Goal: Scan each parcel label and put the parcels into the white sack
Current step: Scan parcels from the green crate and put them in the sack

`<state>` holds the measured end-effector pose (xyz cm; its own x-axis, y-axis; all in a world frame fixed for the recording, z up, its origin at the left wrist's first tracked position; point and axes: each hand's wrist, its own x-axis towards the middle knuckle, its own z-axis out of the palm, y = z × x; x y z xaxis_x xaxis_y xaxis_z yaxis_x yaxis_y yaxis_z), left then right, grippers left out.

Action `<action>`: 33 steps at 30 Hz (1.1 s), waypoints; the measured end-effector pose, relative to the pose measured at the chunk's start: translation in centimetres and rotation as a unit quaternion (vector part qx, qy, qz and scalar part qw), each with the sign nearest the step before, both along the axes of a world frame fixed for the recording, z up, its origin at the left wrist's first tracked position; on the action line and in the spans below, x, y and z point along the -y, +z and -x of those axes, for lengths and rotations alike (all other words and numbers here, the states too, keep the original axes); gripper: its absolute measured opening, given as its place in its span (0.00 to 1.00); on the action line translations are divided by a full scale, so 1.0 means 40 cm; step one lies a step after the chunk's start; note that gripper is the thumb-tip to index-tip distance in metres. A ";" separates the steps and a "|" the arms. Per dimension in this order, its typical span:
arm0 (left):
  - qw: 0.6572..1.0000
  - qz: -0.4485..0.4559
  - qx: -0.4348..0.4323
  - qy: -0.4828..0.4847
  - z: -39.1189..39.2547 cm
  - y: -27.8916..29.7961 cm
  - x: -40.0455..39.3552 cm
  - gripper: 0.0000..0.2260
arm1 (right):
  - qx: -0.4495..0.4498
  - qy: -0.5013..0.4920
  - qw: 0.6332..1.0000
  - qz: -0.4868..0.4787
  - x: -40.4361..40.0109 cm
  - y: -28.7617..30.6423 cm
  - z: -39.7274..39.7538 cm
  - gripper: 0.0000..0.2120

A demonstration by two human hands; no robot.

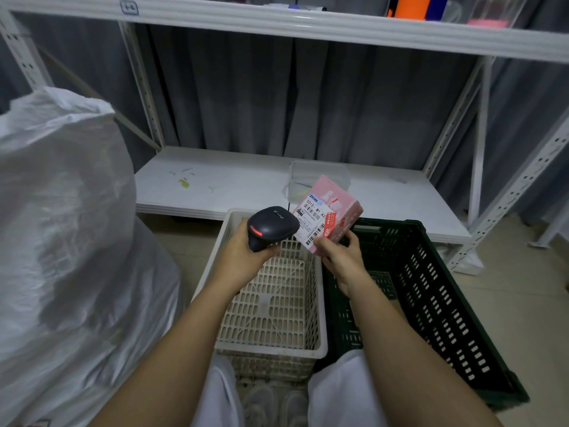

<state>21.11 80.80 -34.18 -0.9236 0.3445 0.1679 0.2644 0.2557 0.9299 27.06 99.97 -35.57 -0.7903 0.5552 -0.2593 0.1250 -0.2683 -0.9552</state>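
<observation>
Hands: left (pixel 243 257) grips one scanner (pixel 271 226), right (pixel 338 257) pinches one pink parcel (pixel 335 208); two crates, one white sack (pixel 61 241).

Pink parcel (pixel 334 211) with white barcoded label (pixel 312 221); black scanner (pixel 271 226), red-lit; white sack (pixel 61 226); cream crate (pixel 274 303), dark green crate (pixel 431 303).

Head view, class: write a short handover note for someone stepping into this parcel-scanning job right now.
Left hand grips the barcode scanner, red light showing, aimed toward the label.
Right hand holds the pink parcel by its lower edge, shipping label facing the scanner, above the crates.
White sack stands to the left.
White crate shows no parcels; green crate is partly hidden by the right arm.
Left: confirm the scan, drop this parcel into the sack, check the green crate for more.
</observation>
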 end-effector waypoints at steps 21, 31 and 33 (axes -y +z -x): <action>0.914 -0.171 -0.188 0.316 -0.286 0.547 0.607 0.18 | -0.307 0.161 0.917 -0.198 0.695 0.668 -0.039 0.35; 0.905 -0.165 -0.161 0.358 -0.324 0.535 0.809 0.16 | -0.155 0.266 0.774 -0.553 0.879 0.665 0.059 0.27; 0.913 -0.161 -0.156 0.341 -0.314 0.525 0.785 0.16 | -0.205 0.231 0.776 -0.550 0.846 0.647 0.039 0.21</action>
